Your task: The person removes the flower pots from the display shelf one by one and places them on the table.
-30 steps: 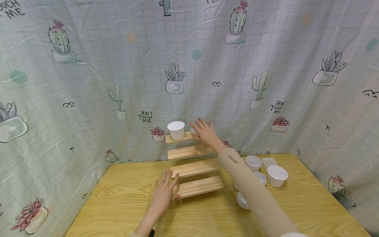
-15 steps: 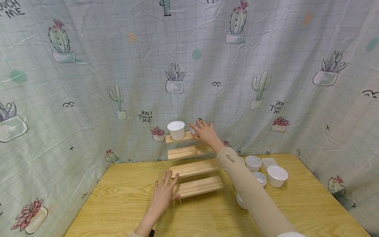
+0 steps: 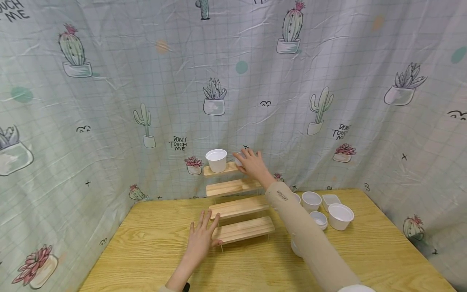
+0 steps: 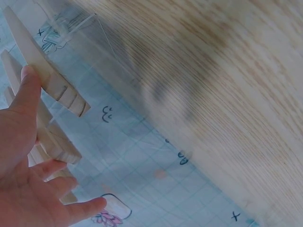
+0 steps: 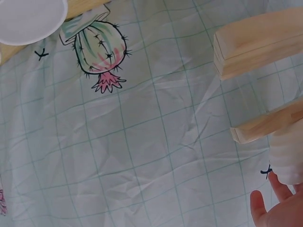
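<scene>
The right hand (image 3: 253, 164) covers most of a small white cup (image 3: 238, 159) on the top step; the grip cannot be confirmed. The beige sleeve (image 3: 308, 239) hides part of two white bowls (image 3: 296, 248) at its 3 o'clock. Right wrist view: hand cut off at 5 o'clock. Left wrist view: tabletop (image 4: 227, 85) blurred.

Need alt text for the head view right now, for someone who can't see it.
A person's right hand grips a small white cup on the top step of a four-tier wooden riser, beside another white cup. The left hand rests against the lowest step.
</scene>
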`<state>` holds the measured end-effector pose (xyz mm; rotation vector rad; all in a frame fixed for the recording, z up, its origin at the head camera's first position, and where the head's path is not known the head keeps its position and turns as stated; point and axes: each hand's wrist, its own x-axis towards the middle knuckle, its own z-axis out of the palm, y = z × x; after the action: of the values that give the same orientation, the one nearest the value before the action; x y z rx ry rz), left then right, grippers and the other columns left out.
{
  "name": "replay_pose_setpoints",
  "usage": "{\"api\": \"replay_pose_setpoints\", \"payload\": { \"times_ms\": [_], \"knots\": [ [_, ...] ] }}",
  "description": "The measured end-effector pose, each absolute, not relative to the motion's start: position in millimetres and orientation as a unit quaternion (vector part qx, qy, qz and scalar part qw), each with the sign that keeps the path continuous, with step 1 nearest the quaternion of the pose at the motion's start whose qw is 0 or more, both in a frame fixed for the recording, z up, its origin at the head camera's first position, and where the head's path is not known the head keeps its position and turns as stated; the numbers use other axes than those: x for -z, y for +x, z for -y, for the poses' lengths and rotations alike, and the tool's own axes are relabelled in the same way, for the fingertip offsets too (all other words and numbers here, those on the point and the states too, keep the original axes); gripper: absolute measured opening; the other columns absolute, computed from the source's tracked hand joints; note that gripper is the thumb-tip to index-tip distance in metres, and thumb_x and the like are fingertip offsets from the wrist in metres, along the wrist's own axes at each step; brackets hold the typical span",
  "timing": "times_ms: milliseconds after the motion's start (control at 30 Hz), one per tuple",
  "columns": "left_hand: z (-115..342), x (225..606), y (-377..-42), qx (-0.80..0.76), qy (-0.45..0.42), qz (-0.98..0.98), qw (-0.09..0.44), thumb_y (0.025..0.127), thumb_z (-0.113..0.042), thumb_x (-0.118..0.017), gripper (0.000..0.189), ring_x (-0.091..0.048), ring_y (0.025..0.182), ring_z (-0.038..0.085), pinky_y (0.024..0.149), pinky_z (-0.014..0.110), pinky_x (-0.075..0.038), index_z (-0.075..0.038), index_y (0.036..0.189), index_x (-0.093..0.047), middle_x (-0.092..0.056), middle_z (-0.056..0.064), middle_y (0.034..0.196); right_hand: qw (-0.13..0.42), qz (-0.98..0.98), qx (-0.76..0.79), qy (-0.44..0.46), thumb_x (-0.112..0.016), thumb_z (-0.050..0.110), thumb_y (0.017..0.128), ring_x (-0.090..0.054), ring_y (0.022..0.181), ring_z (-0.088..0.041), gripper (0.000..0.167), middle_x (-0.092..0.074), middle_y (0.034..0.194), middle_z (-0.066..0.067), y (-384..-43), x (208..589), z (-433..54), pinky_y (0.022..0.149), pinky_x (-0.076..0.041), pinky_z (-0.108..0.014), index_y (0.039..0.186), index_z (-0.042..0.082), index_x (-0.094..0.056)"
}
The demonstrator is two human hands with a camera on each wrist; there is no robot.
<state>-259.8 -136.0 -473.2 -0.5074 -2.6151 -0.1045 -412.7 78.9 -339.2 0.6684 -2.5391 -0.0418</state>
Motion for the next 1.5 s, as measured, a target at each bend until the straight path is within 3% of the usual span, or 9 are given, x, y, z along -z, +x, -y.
{"api": "replay_pose_setpoints", "payload": {
  "times_ms": [433, 1500],
  "knots": [
    [137, 474, -261, 0.037, -0.184, 0.956, 0.227, 0.065, -0.045, -0.066, 0.082, -0.032, 0.129, 0.038, 0.091, 0.064, -0.036, -0.017, 0.136, -0.037, -0.035, 0.016, 0.140, 0.345, 0.893, 0.024, 0.287, -0.055, 0.034, 0.088, -0.048, 0.110, -0.032, 0.042, -0.049, 0.125, -0.014, -411, 346, -85, 0.085, -0.043, -0.054, 0.127, 0.021, -0.048],
    [137, 472, -260, 0.042, -0.188, 0.952, 0.239, 0.063, -0.044, -0.067, 0.082, -0.033, 0.128, 0.039, 0.089, 0.064, -0.038, -0.017, 0.135, -0.039, -0.037, 0.015, 0.139, 0.359, 0.865, 0.041, 0.347, -0.067, 0.036, 0.078, -0.047, 0.104, -0.029, 0.050, -0.050, 0.120, -0.011, -373, 356, -111, 0.081, -0.045, -0.048, 0.123, 0.025, -0.049]
  ]
}}
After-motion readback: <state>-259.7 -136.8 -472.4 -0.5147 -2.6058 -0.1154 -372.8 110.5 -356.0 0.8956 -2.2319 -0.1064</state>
